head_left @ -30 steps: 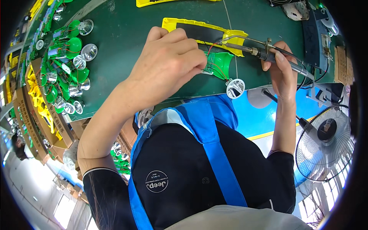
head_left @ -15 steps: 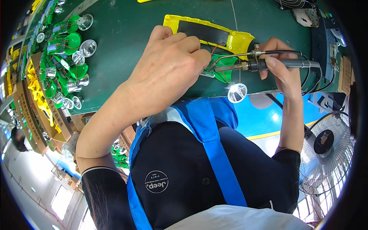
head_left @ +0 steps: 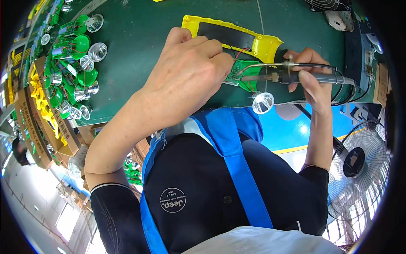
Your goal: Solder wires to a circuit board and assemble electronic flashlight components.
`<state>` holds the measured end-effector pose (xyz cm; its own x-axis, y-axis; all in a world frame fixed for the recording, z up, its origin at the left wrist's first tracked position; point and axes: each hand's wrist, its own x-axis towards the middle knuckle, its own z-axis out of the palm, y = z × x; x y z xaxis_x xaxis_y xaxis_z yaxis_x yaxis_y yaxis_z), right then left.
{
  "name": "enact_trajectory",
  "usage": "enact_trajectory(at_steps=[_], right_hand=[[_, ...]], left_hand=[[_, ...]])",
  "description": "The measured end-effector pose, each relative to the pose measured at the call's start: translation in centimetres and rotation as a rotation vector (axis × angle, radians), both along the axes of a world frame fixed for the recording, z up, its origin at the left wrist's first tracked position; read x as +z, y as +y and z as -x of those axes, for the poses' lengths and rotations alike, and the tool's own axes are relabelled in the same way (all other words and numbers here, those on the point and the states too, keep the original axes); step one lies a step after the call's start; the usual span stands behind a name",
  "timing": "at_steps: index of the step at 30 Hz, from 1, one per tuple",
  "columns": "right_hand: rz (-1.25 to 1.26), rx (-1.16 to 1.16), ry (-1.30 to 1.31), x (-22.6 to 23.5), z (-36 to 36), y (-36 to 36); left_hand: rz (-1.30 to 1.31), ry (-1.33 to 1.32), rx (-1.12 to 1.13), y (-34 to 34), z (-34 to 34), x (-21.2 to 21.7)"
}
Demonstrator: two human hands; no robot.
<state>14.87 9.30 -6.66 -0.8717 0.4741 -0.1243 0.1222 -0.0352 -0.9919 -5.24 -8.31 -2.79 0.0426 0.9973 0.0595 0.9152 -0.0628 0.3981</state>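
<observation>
Left hand closed over small circuit board, right hand gripping soldering iron, tip touching board

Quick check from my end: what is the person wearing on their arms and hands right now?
Both hands are bare, with no gloves, rings or watch in view. The left hand and right hand lead back along bare forearms to short black sleeves, the left sleeve edged with a thin white line. A blue apron strap crosses the black shirt.
</observation>
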Motion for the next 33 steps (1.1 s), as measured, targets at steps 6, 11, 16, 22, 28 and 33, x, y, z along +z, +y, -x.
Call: enact_trajectory(at_steps=[6,11,16,22,28,33], right_hand=[[0.004,-0.068,0.066,-0.2,-0.5,0.0],[0.006,-0.065,0.04,-0.1,0.1,-0.8],[-0.026,-0.019,0.016,-0.2,0.1,-0.9],[-0.054,-0.003,0.033,-0.3,0.0,-0.8],[-0.015,-0.131,0.083,-0.4,-1.1,-0.2],[0.019,-0.184,0.107,0.1,-1.0,-0.2]], left_hand=[[0.006,-0.008,0.039,-0.1,-0.1,-0.3],[0.011,-0.005,0.041,0.0,0.0,0.0],[0.001,-0.011,0.043,0.0,0.0,-0.2],[-0.04,-0.024,0.035,0.0,-0.1,-0.3],[-0.033,-0.015,0.031,0.0,-0.2,-0.2],[-0.022,-0.026,0.034,0.0,-0.1,-0.1]])
